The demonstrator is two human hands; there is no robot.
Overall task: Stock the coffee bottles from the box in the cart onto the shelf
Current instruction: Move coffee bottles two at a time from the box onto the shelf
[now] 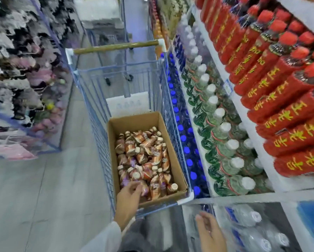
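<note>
Your right hand [209, 231] hangs free beside shelf [243, 199], fingers loose, ready to receive. Your left hand [129, 194] curls over coffee bottle [145, 191] at near-left corner of box [129, 122], in cart [98, 124].

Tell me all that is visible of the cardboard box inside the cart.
The cardboard box is brown, plain, rectangular and open on top. It sits upright in the near end of the blue wire cart, close to its right side. Small coffee bottles with pale caps lie jumbled inside. The left hand reaches in over its near left corner, fingers curled on a bottle.
</note>
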